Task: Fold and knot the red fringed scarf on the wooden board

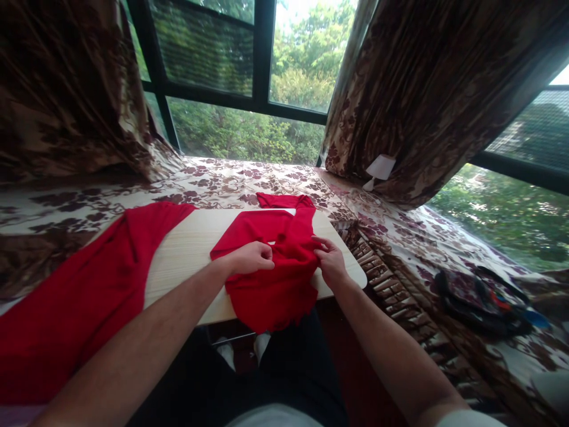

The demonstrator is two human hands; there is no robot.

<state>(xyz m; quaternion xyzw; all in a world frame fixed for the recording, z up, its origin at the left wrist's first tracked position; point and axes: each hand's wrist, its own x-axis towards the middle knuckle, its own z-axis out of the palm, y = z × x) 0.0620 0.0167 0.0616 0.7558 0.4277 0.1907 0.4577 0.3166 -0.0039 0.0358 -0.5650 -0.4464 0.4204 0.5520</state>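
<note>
Cloth [273, 296] pinched by left hand [253, 258] and right hand [329, 261], overhanging the table [182, 255] nearside: lopsided tugging could drop it!

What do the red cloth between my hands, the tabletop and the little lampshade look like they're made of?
Red cloth: probably a soft, matte textile, since it drapes in loose folds. Tabletop: pale wood or wood-look laminate, low sheen, with faint grain lines. Lampshade: white and smooth-looking, maybe fabric or plastic; too small to tell.
</note>
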